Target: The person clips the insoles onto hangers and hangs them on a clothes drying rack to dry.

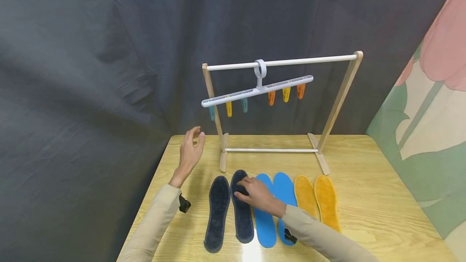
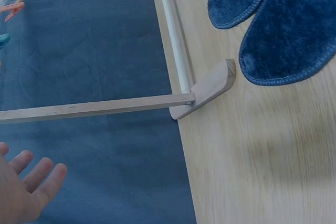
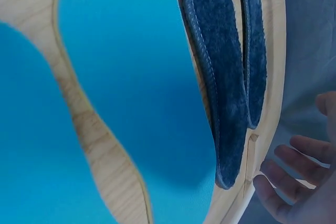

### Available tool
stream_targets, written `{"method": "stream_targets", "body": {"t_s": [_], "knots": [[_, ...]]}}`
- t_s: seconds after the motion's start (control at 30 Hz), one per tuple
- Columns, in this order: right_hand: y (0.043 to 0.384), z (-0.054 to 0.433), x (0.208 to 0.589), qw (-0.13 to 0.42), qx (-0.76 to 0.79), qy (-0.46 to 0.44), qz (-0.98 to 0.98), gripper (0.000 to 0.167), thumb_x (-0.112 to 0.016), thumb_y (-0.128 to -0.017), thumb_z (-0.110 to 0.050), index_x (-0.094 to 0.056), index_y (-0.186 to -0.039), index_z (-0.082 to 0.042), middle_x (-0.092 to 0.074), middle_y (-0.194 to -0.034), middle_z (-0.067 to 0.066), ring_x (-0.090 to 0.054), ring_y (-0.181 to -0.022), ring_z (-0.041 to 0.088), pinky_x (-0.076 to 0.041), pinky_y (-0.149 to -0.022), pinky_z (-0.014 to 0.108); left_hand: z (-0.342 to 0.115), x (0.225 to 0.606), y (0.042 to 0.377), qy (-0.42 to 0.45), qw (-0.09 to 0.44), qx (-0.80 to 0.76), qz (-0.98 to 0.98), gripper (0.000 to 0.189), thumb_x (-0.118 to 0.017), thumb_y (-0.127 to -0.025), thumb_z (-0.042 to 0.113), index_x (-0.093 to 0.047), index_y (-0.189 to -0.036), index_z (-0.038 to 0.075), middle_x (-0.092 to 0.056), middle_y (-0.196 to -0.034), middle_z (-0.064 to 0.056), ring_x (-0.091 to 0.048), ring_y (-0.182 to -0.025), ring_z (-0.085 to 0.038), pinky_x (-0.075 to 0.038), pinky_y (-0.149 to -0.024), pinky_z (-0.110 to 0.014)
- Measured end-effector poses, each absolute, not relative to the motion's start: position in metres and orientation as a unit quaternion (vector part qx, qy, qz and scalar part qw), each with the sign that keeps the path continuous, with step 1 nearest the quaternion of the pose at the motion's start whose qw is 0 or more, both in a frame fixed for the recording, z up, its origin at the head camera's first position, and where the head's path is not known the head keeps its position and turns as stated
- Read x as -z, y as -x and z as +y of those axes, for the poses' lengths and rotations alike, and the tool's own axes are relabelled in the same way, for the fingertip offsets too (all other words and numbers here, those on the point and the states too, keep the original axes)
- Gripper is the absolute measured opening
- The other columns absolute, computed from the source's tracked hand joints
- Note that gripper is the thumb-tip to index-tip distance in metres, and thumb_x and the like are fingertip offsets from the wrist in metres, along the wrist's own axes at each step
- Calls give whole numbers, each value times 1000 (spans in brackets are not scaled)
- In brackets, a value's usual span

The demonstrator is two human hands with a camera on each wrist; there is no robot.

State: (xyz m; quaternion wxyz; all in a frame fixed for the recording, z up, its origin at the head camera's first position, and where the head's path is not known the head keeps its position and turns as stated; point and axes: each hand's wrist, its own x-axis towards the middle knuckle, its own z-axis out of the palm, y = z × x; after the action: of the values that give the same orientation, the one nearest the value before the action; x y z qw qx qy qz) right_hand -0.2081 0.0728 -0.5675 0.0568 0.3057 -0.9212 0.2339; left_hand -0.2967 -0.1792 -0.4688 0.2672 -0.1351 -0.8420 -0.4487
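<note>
My left hand (image 1: 191,151) is raised beside the rack's left post, fingers loosely bent with nothing in them; in the left wrist view its fingers (image 2: 44,182) spread near the post. My right hand (image 1: 256,192) hovers over the upper half of the right dark insole (image 1: 243,217), fingers relaxed and holding nothing. Another dark fuzzy insole (image 1: 217,217) lies to its left. Two blue insoles (image 1: 265,223) lie partly under the right forearm, and two yellow insoles (image 1: 325,197) lie further right. A white hanger (image 1: 255,91) with several coloured clips hangs tilted above.
The hanger's ring loops over the top bar (image 1: 309,60) of a wooden rack (image 1: 338,102) at the back of the table (image 1: 375,205). Yellow, teal and orange clips (image 1: 286,94) dangle beneath the hanger. A dark curtain (image 1: 91,92) hangs behind and left; a floral cloth (image 1: 426,132) is at right.
</note>
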Motion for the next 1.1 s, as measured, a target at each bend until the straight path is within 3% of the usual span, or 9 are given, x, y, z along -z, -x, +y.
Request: {"method": "stream_targets", "body": {"t_s": [0.5,0.67,0.97,1.1], "knots": [[204,39,586,75,-201,-320,-923,38,-68,-95,-33,-70,-113,1,-63,-104,13,-61,-85,25,-50,-63,29,-170,454,305,125,280,495,-813,40,-51,-104,31,-57,-134,4,-61,-121,-16,-64,-101,-32,-56,-82,-46],[201,27,587,70,-168,-305,-935,39,-69,-94,-35,-72,-111,-1,-61,-95,10,-54,-74,22,-48,-61,30,-163,448,307,130,279,502,-808,41,-51,-105,33,-57,-133,4,-61,-121,-16,-65,-101,-32,-57,-80,-45],[200,18,592,26,-158,-263,-951,49,-73,-89,-43,-70,-110,2,-56,-84,10,-46,-66,22,-45,-55,36,-155,441,309,135,281,510,-802,43,-51,-104,35,-57,-133,4,-61,-123,-17,-65,-104,-32,-58,-82,-45],[200,13,599,11,-168,-236,-957,58,-73,-87,-49,-68,-114,2,-48,-80,7,-40,-65,20,-37,-54,32,-155,440,310,132,282,513,-800,42,-52,-104,33,-57,-133,4,-62,-122,-16,-66,-104,-32,-58,-83,-44]]}}
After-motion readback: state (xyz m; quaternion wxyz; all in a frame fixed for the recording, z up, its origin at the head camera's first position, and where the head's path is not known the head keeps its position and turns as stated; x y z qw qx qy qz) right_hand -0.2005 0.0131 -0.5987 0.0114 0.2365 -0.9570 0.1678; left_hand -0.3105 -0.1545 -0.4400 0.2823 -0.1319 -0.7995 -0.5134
